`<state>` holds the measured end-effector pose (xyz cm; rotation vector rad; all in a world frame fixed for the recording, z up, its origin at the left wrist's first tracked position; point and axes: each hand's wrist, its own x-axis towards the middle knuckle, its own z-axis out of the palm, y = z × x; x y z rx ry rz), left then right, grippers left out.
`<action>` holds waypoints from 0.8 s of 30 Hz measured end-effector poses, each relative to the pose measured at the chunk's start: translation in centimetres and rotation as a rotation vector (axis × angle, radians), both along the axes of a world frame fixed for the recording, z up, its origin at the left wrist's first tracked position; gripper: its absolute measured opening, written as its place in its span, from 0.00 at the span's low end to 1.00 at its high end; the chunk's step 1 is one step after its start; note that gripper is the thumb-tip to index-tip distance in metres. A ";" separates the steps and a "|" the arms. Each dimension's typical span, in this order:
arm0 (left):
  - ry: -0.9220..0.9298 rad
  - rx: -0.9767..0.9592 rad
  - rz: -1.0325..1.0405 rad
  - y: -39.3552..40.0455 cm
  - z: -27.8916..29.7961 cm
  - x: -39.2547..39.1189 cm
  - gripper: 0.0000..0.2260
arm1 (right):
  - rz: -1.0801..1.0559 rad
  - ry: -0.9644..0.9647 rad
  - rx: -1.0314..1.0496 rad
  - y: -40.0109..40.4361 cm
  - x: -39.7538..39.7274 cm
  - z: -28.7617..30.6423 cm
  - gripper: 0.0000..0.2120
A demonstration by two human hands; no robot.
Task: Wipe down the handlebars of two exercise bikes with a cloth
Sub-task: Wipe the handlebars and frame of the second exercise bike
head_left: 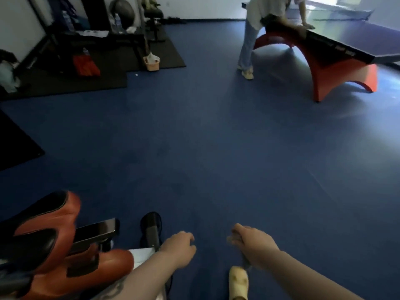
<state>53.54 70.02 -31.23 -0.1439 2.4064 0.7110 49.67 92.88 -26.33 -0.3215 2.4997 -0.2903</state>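
Floor (pixel 216 137), blue, fills most of your view. Your left hand (pixel 179 245) hangs low at centre with fingers loosely curled, its grip holding nothing. Your right hand (pixel 253 241) is just beside it, its grip clamped on a cloth (pixel 245 262): a pale bunch shows at the knuckles and a grey tail hangs below the palm, blurred. Neither hand touches a bike. One exercise bike (pixel 65 256), orange and black, stands at lower left; a dark handlebar end (pixel 151 228) rises just left of your left hand, apart from it. A flat dark screen (pixel 95 232) sits between that bar and the orange body. No second bike can be told apart. Below your right hand a pale shoe (pixel 238 282) rests on the floor.

Black mats (pixel 108 66) lie at upper left and carry dark gym equipment (pixel 86 40), bottles and a small basket (pixel 152 64) at the mat's edge. At upper right stands a table-tennis table (pixel 357 40) with a blue top on an orange base. A second person (pixel 259 29) leans over its near end, one hand (pixel 307 26) on the top.
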 end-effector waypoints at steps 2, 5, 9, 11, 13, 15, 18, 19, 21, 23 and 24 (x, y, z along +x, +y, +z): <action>0.013 0.012 0.090 1.7 -0.2 -2.9 0.17 | 0.075 0.003 0.027 1.3 -4.7 0.2 0.14; 0.029 0.062 0.211 4.1 0.0 -7.0 0.17 | 0.157 -0.015 0.039 2.3 -10.7 0.8 0.14; 0.035 0.149 0.362 5.5 0.9 -10.9 0.17 | 0.282 -0.035 0.077 1.8 -17.2 1.9 0.16; 0.016 0.175 0.430 4.7 0.9 -12.0 0.17 | 0.358 -0.034 0.073 0.7 -19.8 1.6 0.16; -0.010 0.140 0.496 3.0 0.7 -12.7 0.17 | 0.442 -0.043 0.087 -1.3 -22.1 1.2 0.19; -0.042 0.106 0.568 0.9 0.2 -13.5 0.16 | 0.515 -0.088 0.108 -3.8 -24.3 0.9 0.22; -0.055 0.119 0.676 -2.3 -0.6 -15.2 0.16 | 0.644 -0.130 0.139 -8.4 -27.4 0.1 0.27; -0.044 0.126 0.705 -3.5 -0.8 -16.1 0.16 | 0.675 -0.111 0.129 -10.1 -28.5 -0.2 0.25; -0.017 0.143 0.760 -6.1 -0.9 -18.1 0.17 | 0.707 -0.072 0.099 -13.5 -30.8 -0.3 0.20; 0.018 0.136 0.804 -8.8 -0.7 -20.1 0.17 | 0.755 -0.055 0.101 -17.1 -33.1 0.0 0.21; 0.034 0.126 0.826 -10.2 -0.5 -20.9 0.17 | 0.773 -0.056 0.104 -18.9 -34.1 0.3 0.21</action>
